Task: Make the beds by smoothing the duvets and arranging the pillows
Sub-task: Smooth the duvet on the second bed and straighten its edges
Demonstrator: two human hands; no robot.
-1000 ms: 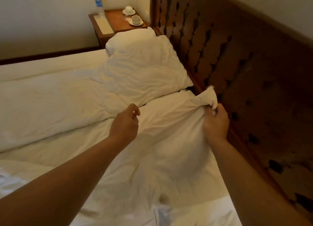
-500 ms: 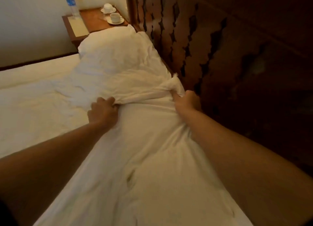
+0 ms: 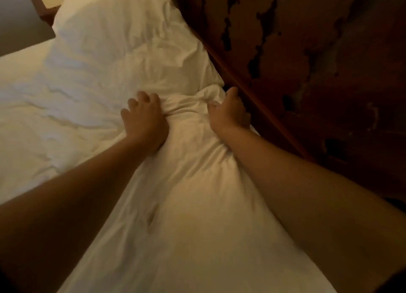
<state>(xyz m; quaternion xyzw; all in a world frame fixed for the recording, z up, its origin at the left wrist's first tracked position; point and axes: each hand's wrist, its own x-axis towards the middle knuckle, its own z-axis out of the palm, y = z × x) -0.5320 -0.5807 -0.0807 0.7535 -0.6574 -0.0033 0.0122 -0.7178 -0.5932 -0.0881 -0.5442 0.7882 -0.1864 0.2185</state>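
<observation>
Near pillow [image 3: 186, 205] soft and light, lying by the headboard [image 3: 307, 73] on the right, touching the far pillow [image 3: 123, 40]. Left hand [image 3: 145, 121] and right hand [image 3: 228, 114] both bunching its far end. Best held by the corners.

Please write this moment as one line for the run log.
left hand grips near pillow end | right hand grips its corner by headboard | far pillow untouched
</observation>
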